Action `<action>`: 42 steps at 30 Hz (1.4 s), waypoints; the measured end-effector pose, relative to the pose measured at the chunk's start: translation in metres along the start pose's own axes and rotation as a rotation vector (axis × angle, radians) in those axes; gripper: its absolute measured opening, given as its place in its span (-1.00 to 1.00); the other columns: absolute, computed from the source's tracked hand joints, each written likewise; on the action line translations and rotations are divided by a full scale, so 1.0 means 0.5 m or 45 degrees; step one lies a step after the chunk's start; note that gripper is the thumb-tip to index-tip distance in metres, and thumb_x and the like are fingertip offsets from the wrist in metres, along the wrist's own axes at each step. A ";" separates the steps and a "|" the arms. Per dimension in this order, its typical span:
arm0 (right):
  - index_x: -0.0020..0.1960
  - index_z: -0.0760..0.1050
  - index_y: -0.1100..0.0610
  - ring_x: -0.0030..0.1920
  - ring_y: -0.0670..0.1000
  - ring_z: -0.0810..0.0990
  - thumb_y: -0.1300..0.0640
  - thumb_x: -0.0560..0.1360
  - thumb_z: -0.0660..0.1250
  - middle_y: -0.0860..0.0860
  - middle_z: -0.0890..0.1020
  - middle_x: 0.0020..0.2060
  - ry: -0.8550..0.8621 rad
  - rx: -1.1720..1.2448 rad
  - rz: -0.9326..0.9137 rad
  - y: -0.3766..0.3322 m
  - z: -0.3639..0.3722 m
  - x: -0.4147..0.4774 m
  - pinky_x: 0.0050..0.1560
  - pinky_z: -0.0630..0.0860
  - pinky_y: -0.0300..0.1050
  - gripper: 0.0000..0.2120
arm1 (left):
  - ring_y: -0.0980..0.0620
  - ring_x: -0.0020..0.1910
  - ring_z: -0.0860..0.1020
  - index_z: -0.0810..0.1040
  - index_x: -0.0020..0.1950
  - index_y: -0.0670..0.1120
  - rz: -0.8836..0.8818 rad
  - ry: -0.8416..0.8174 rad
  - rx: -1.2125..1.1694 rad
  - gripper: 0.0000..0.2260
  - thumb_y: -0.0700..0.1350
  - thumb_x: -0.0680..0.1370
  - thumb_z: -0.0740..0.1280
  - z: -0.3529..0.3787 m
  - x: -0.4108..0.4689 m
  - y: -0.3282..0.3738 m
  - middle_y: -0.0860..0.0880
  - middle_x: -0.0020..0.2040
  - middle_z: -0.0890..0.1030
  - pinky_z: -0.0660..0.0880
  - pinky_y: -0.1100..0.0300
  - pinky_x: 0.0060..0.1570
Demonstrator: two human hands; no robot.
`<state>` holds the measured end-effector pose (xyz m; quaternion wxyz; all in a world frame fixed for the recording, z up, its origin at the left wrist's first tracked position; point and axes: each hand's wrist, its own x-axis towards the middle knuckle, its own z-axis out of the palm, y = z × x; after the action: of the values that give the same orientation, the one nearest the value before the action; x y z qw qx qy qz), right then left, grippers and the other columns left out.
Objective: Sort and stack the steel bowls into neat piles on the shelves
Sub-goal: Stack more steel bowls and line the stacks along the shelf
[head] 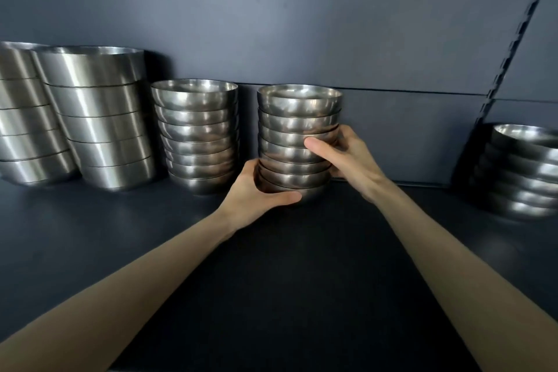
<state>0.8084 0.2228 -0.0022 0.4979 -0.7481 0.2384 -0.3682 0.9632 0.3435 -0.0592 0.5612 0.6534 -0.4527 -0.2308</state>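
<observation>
Both hands on the middle stack of small round steel bowls (297,127), which stands upright toward the back of the dark shelf (302,266). Left hand (253,193) grips the bottom bowl, thumb across its front. Right hand (347,157) grips mid-height, thumb on the front, fingers wrapped behind. Can't tell if the stack's base is touching the shelf. Just left, apart from it: a matching stack of round bowls (196,136). Further left: two stacks of larger straight-walled bowls (99,118), (24,118), side by side and close to touching. Far right, well apart: a lower stack of round bowls (522,172), partly cut by the frame edge. Blue-grey back panel (271,24) behind, slotted upright (513,39) at right.
</observation>
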 end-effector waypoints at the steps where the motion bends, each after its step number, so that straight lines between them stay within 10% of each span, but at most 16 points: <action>1: 0.15 0.46 -0.01 0.13 -0.13 0.61 -0.37 0.09 0.50 -0.13 0.62 0.12 0.000 -0.002 0.000 0.001 0.001 0.004 0.19 0.56 0.06 -0.25 | 0.26 0.03 0.60 0.39 0.30 0.03 -0.001 -0.003 0.000 -0.14 0.14 0.07 0.64 -0.002 0.007 -0.003 0.14 0.08 0.62 0.53 0.28 0.10; 42: 0.24 0.39 -0.03 0.17 -0.17 0.57 -0.41 0.11 0.49 -0.17 0.60 0.15 -0.091 -0.029 0.015 0.009 0.029 0.023 0.24 0.52 0.06 -0.16 | 0.19 0.28 0.47 0.22 0.48 0.00 -0.034 -0.036 0.084 0.10 0.30 0.05 0.57 -0.028 0.009 -0.014 0.14 0.30 0.51 0.38 0.10 0.35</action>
<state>0.8272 0.2210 -0.0062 0.4999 -0.7648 0.2292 -0.3357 0.9792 0.3465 -0.0613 0.5297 0.6742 -0.4591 -0.2326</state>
